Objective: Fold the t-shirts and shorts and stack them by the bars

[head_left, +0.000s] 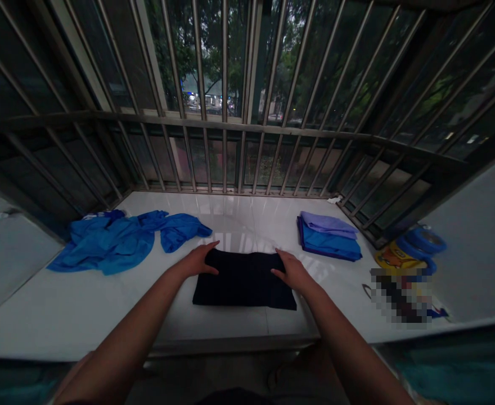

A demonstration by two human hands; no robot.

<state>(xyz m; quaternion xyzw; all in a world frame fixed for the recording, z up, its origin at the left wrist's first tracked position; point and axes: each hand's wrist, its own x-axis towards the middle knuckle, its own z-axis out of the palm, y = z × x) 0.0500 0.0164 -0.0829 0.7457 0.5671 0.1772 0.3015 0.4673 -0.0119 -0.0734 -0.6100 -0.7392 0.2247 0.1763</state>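
While open and palm-down, the left hand [194, 261] and right hand [293, 271] touch opposite sides of a folded dark garment [243, 279], which lies on a white tiled ledge [230, 211], between a crumpled blue garment [112, 242] and a folded blue stack [327, 239].

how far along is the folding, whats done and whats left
Done: the folded blue and lilac stack lies squared up on the right of the ledge. In hand: the dark folded garment lies flat, the left hand and the right hand resting on its far corners. Left: the rumpled bright blue garment lies spread out unfolded on the left.
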